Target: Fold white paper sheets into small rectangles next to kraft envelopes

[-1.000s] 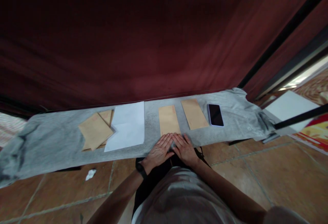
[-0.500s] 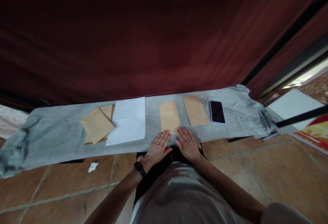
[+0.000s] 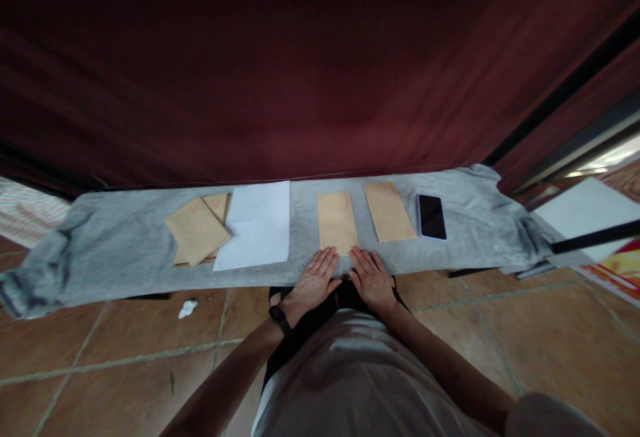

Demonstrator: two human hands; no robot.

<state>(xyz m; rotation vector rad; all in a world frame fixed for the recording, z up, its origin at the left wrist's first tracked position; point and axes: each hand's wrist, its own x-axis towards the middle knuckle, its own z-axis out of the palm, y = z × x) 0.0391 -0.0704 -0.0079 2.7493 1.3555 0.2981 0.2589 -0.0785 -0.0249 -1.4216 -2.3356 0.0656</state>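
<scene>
A brown paper envelope (image 3: 337, 221) with small red print lies flat on the grey cloth in front of me. My left hand (image 3: 316, 278) rests with straight fingers at its lower left corner. At the lower right corner my right hand (image 3: 371, 280) lies flat, fingers stretched out. Both hands touch the near edge of the envelope and hold nothing. To the right lies a second brown envelope (image 3: 389, 212), slightly turned. On the left are a stack of white paper (image 3: 260, 227) and a loose pile of brown envelopes (image 3: 197, 230).
The grey cloth (image 3: 125, 244) covers a long narrow surface against a dark red curtain (image 3: 310, 90). A phone (image 3: 431, 216) lies right of the envelopes. A crumpled white tissue (image 3: 188, 308) is on the tiled floor. A black bar (image 3: 595, 237) crosses at the right.
The whole view has shifted slightly, with the things on the cloth appearing a little further right and higher. Both hands stay flat at the envelope's near edge.
</scene>
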